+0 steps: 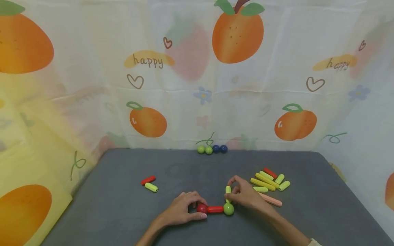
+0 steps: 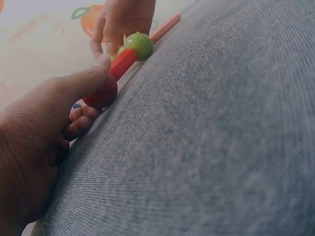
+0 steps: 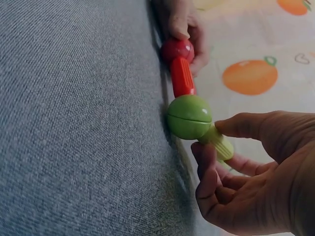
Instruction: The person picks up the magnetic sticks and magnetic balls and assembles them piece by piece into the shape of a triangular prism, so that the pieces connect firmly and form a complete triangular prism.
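On the grey mat (image 1: 123,212) lies a small chain: a red ball (image 1: 201,208), a short red rod (image 1: 215,209) and a green ball (image 1: 228,208). My left hand (image 1: 184,209) pinches the red ball (image 2: 101,95) between thumb and fingers. My right hand (image 1: 243,194) holds a light-green rod (image 1: 228,191) whose end meets the green ball (image 3: 189,117). The right wrist view shows that rod (image 3: 219,142) between thumb and fingers, with the red rod (image 3: 182,76) and red ball (image 3: 177,50) beyond.
A loose pile of yellow, green and red rods (image 1: 269,180) and a pink rod (image 1: 271,200) lie right of my right hand. A red rod (image 1: 148,180) and a green rod (image 1: 151,187) sit left. Two green (image 1: 205,149) and two blue balls (image 1: 220,149) line the mat's far edge, against the fruit-print cloth.
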`<state>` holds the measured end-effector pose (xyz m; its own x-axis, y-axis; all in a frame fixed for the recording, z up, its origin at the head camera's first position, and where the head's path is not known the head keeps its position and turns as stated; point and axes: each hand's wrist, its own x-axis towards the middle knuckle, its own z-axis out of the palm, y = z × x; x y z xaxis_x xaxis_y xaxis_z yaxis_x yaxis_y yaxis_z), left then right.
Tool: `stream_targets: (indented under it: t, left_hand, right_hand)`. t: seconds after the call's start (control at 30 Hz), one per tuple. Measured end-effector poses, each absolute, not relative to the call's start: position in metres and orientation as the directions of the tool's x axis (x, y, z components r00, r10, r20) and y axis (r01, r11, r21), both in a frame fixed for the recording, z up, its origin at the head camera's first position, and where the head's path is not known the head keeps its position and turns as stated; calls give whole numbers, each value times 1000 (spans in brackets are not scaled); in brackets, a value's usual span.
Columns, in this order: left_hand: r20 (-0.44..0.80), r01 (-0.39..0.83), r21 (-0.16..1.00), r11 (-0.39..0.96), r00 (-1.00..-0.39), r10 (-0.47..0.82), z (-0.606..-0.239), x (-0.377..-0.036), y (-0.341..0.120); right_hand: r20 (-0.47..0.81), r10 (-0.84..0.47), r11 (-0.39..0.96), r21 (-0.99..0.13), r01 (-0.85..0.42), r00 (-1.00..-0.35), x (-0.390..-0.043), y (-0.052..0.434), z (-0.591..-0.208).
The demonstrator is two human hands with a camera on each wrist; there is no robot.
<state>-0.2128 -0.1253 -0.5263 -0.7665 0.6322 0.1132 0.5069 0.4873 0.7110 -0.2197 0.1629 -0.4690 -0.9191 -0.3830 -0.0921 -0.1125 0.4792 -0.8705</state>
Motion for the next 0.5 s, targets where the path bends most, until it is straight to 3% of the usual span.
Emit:
stream_targets:
  t: [0.5]
  left_hand:
    - [118,505,715,483,-769,629,-526,-213,-125]
  right_hand:
    - [-162,-433,617,-771,-161,-887,-232,168,-457]
